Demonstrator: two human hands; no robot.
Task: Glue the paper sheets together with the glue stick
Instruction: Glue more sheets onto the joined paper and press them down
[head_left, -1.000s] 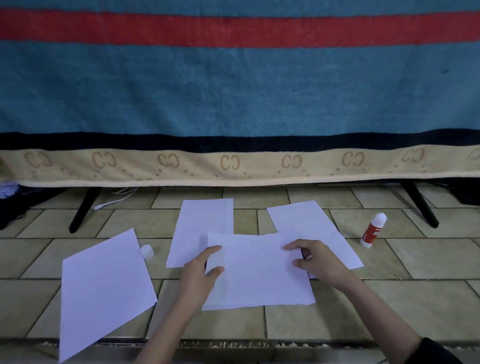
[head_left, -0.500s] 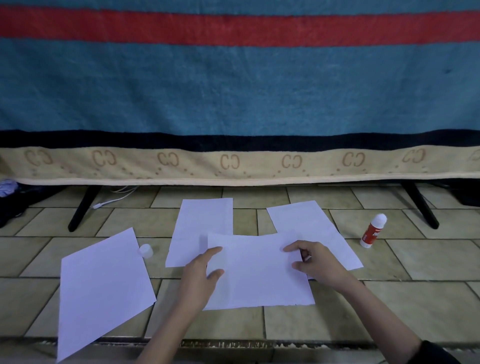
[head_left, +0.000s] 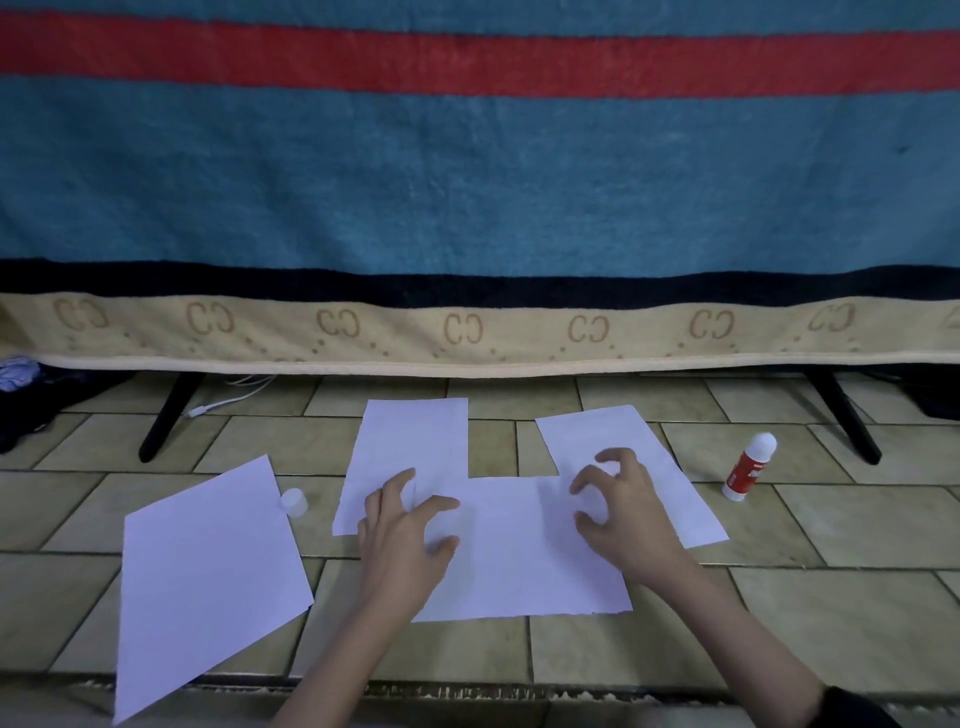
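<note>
Four white sheets lie on the tiled floor (head_left: 857, 597). The middle sheet (head_left: 519, 561) overlaps the near edges of the back-left sheet (head_left: 415, 447) and the back-right sheet (head_left: 639, 467). The left hand (head_left: 402, 535) and right hand (head_left: 621, 512) rest on it, fingers spread and curled, gripping nothing; whether the fingertips press down is hard to tell. A loose sheet (head_left: 208, 571) lies far left, a white cap (head_left: 294, 502) touching its back corner. The glue stick (head_left: 750, 466) stands uncapped, well right of the sheets.
</note>
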